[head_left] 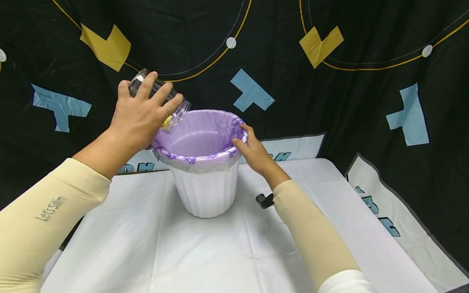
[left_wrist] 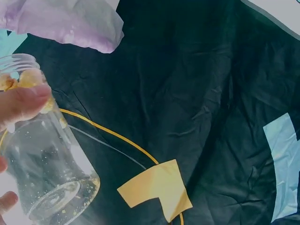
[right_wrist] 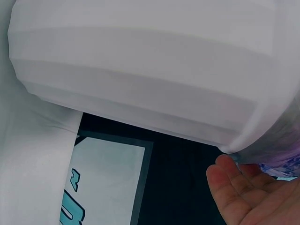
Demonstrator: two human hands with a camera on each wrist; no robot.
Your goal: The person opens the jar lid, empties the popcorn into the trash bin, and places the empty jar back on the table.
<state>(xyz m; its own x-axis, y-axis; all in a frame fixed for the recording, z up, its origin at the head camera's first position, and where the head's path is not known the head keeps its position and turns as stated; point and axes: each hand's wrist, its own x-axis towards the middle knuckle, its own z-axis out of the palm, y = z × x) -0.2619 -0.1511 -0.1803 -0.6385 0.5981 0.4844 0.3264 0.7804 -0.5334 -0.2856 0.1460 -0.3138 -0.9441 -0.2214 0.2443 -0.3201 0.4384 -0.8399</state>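
My left hand point(head_left: 141, 112) grips a clear jar point(left_wrist: 51, 159), tipped with its open mouth low over the left side of a white ribbed bin point(head_left: 207, 193). Yellow popcorn-like pieces point(left_wrist: 30, 77) have gathered near the jar's mouth, and small crumbs cling to its base. A purple flowered bag point(head_left: 198, 134) lines the bin and folds over its rim. On the bin's right side, my right hand point(head_left: 254, 150) holds the rim and bag between thumb and fingers. The bin stands upright on the table; its bottom inside is hidden.
A white cloth covers the table point(head_left: 205, 252). On it, near my right forearm, lies a faint clear disc point(head_left: 283, 239), perhaps a lid. A small black object point(head_left: 264, 200) shows at the right wrist. A black curtain point(head_left: 198, 36) hangs behind the table.
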